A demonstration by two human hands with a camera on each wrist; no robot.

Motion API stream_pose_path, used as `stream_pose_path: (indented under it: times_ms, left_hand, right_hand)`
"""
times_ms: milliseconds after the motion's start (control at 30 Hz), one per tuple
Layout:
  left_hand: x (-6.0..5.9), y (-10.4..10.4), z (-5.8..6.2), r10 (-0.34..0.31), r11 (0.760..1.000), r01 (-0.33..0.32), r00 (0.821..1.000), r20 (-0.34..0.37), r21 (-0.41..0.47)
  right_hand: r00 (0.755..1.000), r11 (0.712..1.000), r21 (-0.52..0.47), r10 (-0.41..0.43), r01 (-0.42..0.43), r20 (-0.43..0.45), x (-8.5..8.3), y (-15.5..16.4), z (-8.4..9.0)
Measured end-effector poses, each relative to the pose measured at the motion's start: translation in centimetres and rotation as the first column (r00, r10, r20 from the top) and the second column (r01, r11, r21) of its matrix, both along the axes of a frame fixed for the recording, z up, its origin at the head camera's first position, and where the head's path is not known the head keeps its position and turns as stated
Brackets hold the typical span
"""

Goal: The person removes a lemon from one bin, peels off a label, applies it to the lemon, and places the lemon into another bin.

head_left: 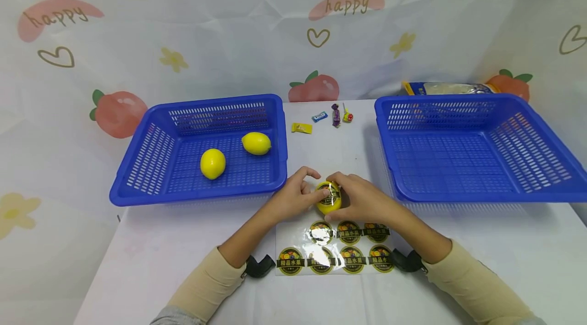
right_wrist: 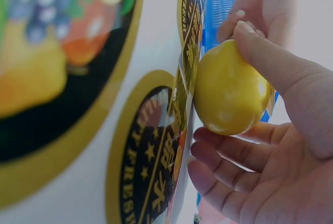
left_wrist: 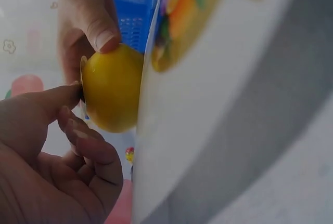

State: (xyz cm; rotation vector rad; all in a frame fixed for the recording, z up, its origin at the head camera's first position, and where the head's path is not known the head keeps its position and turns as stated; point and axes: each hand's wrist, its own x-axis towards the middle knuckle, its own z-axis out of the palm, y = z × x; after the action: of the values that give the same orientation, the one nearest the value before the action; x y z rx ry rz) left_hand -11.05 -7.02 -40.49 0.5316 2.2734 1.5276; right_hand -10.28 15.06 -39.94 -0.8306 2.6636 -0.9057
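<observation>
- Head view: left hand [head_left: 293,198] and right hand [head_left: 362,197] met on one lemon [head_left: 328,197], fingers curled round it from both sides — a round sticker [head_left: 331,192] on top, under the fingertips.
- Left wrist view: left thumb pressed the sticker edge against the lemon [left_wrist: 112,89].
- Right wrist view: right thumb [right_wrist: 270,60] lay over the lemon [right_wrist: 229,91]; fingers cupped below.
- Sticker sheet [head_left: 335,248] just below the hands — blue basket [head_left: 202,149] with two lemons left of the fingers.
</observation>
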Motion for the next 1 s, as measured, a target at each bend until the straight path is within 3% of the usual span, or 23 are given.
stream_pose_path:
  times_ms: [333,500,700,867,1000]
  left_hand:
    - [0.3,0.3,0.1,0.027,1.0,-0.027,1.0,0.005,-0.014]
    - [0.3,0.3,0.2,0.012,1.0,-0.012,1.0,0.029,-0.013]
    - [0.1,-0.2,0.0,-0.068,0.997,0.066,0.995,0.075,0.028]
    - [-0.2,-1.0,-0.1,-0.165,0.986,0.162,0.978,0.13,0.037]
    - [-0.3,-1.3,0.0,-0.196,0.98,0.198,0.967,0.161,0.006]
  right_hand:
    - [1.0,1.0,0.001,0.003,-0.003,0.011,0.1,-0.1,0.1]
    - [1.0,1.0,-0.001,0.007,-0.007,0.006,0.1,-0.1,0.1]
    - [0.999,1.0,-0.015,0.007,-0.007,0.035,0.0,-0.1,0.0]
    - [0.989,0.999,-0.043,-0.002,0.009,0.147,0.2,0.0,0.1]
    - [0.97,0.998,-0.06,0.018,-0.003,0.244,0.1,0.3,0.2]
